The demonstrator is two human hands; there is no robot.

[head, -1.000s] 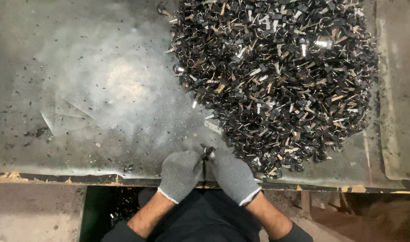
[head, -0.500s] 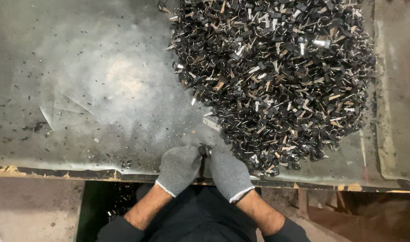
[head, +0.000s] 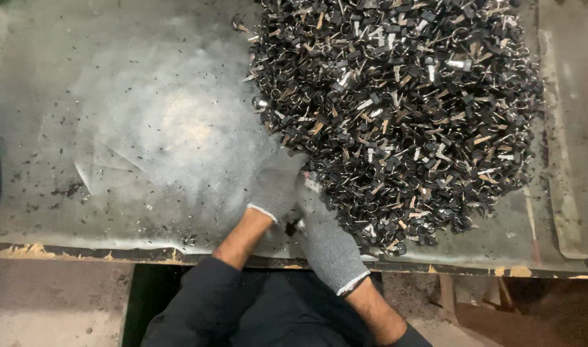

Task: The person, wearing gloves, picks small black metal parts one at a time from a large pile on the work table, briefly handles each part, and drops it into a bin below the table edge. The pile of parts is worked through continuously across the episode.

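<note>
Both gloved hands moved farther from the counter's near edge, left hand reaching the clip pile's near-left edge, grip unclear, right hand just beside, closed on a small clip.

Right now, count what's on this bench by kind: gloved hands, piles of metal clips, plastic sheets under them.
Gloved hands: 2, the left hand and the right hand, both at the near edge of the pile
Pile of small dark metal clips: 1, pieces too many to count
Worn plastic sheet on the bench: 1
Total: 4
</note>
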